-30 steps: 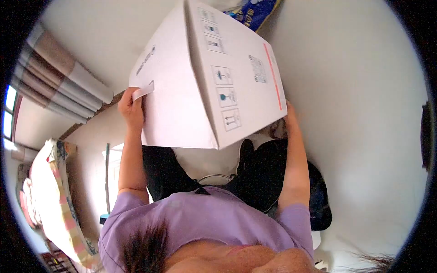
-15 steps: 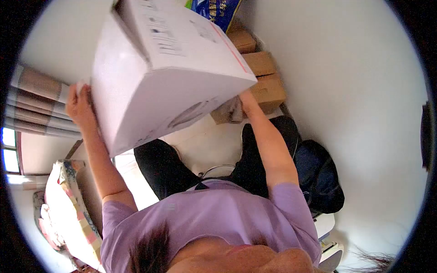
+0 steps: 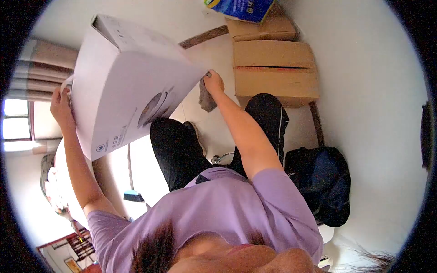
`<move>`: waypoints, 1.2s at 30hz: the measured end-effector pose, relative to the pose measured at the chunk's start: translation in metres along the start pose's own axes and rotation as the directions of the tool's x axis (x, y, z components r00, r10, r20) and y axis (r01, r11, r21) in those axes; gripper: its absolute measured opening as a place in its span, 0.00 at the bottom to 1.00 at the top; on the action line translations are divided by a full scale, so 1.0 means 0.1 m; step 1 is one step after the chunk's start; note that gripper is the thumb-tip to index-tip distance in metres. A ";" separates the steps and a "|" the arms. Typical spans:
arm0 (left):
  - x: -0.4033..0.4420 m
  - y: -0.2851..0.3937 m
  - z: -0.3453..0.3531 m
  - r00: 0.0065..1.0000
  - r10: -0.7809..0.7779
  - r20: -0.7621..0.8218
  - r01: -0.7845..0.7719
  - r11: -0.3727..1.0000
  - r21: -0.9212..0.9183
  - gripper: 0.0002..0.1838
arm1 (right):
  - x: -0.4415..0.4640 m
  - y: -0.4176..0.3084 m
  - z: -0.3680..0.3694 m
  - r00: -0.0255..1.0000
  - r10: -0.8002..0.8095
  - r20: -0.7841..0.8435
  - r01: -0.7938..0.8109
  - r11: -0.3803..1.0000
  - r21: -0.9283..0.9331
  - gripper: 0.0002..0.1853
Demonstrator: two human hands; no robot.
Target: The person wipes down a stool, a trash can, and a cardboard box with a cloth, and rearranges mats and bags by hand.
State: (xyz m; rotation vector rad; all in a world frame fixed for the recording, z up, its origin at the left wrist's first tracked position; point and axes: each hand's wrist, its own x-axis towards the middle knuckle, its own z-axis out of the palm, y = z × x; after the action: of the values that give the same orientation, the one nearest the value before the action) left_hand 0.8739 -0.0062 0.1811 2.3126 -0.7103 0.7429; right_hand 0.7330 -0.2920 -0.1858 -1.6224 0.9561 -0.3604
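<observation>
A large white cardboard box (image 3: 132,82), with a round appliance picture and dark print on one face, is held up tilted in front of me. My left hand (image 3: 63,109) is closed on its left side, the fingers at a white strip that looks like a handle. My right hand (image 3: 214,83) is closed at the box's right corner, with a grey-brown cloth (image 3: 207,99) hanging from it. Whether the right fingers also grip the box edge is hard to tell.
Brown cardboard boxes (image 3: 275,75) are stacked by the right wall, with a blue printed bag (image 3: 246,9) on top. A dark bag (image 3: 318,184) lies by my right side. A blue-headed brush (image 3: 133,196) is on the floor at left. Curtains (image 3: 50,68) hang beside the window.
The white box has swung down and left, turning its printed face more toward me. My right hand has moved left and up with the cloth. The view has shifted, showing more of the brown boxes.
</observation>
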 end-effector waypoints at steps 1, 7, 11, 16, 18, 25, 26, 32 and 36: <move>-0.07 -0.11 0.01 0.999 -0.035 0.018 0.035 0.999 -0.011 0.10 | 0.01 0.09 0.05 1.000 0.007 0.012 -0.007 1.000 -0.009 0.18; -0.79 -1.25 -0.49 0.977 -0.182 0.107 0.151 0.957 0.249 0.09 | -0.07 0.06 0.08 0.937 -0.103 0.334 0.187 0.956 -0.228 0.24; -1.62 -1.68 -0.75 0.980 -0.199 0.004 0.188 0.934 0.302 0.10 | -0.09 -0.21 -0.12 0.810 -0.030 0.586 -0.020 0.997 0.079 0.19; -2.05 -2.34 -0.59 0.894 -0.428 -0.136 0.439 0.772 0.460 0.11 | 0.18 -0.32 -0.61 0.859 -0.119 0.497 0.236 0.955 -0.181 0.16; -2.01 -2.53 -0.57 0.878 -0.462 -0.122 0.448 0.708 0.546 0.12 | 0.59 -0.33 -0.59 0.866 -0.068 0.496 0.201 0.954 -0.222 0.17; -2.64 -3.06 -0.68 0.762 -0.606 -0.231 0.624 0.590 0.511 0.11 | 1.14 -0.14 -0.56 0.890 0.026 0.455 0.160 0.917 -0.366 0.18; -2.68 -3.11 -0.69 0.739 -0.629 -0.243 0.647 0.560 0.518 0.12 | 1.18 -0.16 -0.58 0.871 -0.019 0.492 0.231 0.898 -0.375 0.19; -3.51 -3.71 -0.82 0.777 -0.579 -0.247 0.606 0.580 0.545 0.14 | 0.79 -0.38 -0.45 0.926 0.065 0.371 0.106 0.900 -0.424 0.20; -3.98 -4.00 -0.88 0.698 -0.654 -0.291 0.711 0.587 0.386 0.10 | 0.52 -0.64 -0.26 0.897 0.111 0.428 0.062 0.927 -0.370 0.22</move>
State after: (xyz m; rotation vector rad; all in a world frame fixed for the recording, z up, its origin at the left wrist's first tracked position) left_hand 0.8203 0.4422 -0.1684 2.6407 0.5155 0.7068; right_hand 0.7726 -0.3476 -0.1328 -1.9270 0.7163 0.2293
